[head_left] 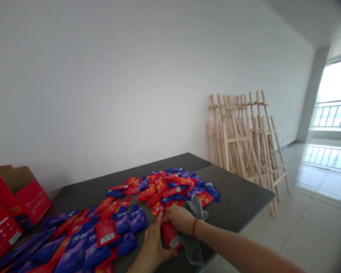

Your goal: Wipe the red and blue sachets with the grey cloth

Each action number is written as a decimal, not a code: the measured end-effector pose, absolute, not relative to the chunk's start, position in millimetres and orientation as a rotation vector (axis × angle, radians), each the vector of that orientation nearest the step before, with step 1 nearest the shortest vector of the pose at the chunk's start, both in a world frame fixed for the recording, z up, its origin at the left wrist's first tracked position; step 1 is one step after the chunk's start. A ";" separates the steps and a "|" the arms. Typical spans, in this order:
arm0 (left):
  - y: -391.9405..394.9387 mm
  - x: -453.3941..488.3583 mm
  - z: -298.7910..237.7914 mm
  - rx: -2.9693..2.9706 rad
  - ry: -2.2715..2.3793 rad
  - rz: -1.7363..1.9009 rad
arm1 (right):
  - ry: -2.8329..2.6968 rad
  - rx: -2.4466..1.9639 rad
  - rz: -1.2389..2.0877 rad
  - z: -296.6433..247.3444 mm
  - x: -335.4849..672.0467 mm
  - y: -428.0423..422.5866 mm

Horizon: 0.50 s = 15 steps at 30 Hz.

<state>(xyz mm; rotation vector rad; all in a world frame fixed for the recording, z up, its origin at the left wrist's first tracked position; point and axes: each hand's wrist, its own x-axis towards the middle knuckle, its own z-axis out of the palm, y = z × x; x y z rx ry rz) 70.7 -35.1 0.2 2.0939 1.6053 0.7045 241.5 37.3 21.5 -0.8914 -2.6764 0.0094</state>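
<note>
Both your arms reach in from below, and they're set up pretty differently tbh. Your right forearm [238,244] is bare and makes a long slant in from the lower right, with the right wrist [195,226] more or less in line with it. The right grip [181,220] is back-side up, fingers bent and pointing left, tips partly hidden. Your left grip [155,242] sits lower and left of it, with just a bit of arm showing. The left index finger [158,222] points up and away from you, the left thumb [170,254] sticks out right, so they make a wide curve.
</note>
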 end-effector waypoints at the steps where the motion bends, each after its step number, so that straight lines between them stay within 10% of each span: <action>1: -35.2 69.5 0.8 2.094 1.598 0.715 | -2.679 -0.928 0.005 23.2 236.8 39.7; 15: -32.7 59.5 4.2 2.095 1.592 0.668 | -2.804 -0.355 0.317 25.4 266.2 10.5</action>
